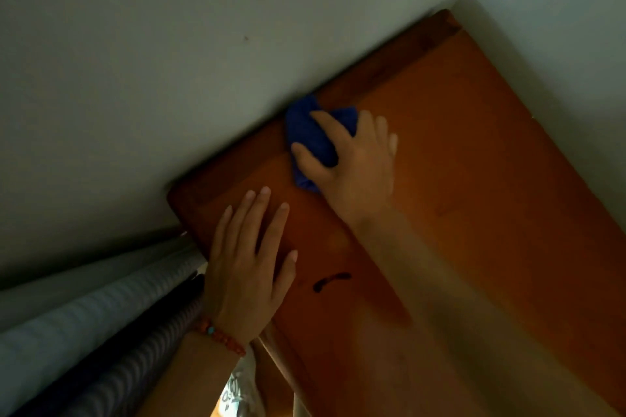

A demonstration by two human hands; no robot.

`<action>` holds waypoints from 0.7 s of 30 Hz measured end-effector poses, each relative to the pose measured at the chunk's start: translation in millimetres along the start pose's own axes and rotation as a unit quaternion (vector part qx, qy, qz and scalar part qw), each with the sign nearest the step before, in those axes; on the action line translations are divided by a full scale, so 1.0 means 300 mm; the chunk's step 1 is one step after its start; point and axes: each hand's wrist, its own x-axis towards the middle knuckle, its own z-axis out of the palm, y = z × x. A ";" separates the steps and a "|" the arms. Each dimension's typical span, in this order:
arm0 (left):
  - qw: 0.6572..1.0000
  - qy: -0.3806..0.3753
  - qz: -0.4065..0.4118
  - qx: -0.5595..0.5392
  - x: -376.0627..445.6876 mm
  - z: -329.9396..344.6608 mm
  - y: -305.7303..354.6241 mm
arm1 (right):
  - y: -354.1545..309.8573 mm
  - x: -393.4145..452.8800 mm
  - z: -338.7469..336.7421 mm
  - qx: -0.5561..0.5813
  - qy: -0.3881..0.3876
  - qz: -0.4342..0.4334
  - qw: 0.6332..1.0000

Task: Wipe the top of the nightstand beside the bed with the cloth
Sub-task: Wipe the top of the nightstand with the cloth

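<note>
While the right hand (352,159) grips the bunched blue cloth (306,135) on the nightstand (474,152) top at its wall-side back edge, the left hand (247,257) rests flat, fingers straight, nearer the front corner. Wiping is underway; next, likely sweep toward the unwiped far side.

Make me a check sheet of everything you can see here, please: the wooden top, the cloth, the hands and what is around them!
Surface: orange-brown wooden nightstand top, pushed into a wall corner.
Job's things: blue cloth, bunched near the back edge by the wall.
Clutter: small dark mark on the wood; nothing else seen.
Grippers: right hand grips the cloth and presses it on the top; left hand rests flat on the top, fingers straight, beaded bracelet on its wrist.
Cables: nothing seen.
Surroundings: pale walls; striped bedding to the left; crinkled plastic below.
</note>
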 end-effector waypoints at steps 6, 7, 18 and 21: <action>1.000 0.013 -0.001 -0.015 0.001 0.015 -0.008 | 0.072 0.072 -0.027 -0.001 0.069 0.188 0.980; 1.000 0.015 0.000 -0.019 0.000 0.018 -0.008 | 0.046 0.056 -0.014 -0.002 0.072 0.188 0.979; 1.000 0.028 0.008 -0.011 -0.047 -0.022 -0.087 | -0.114 -0.042 0.055 0.018 0.066 0.160 0.985; 0.999 0.037 0.002 -0.003 -0.081 -0.047 -0.145 | -0.211 -0.113 0.088 0.004 -0.001 0.032 0.999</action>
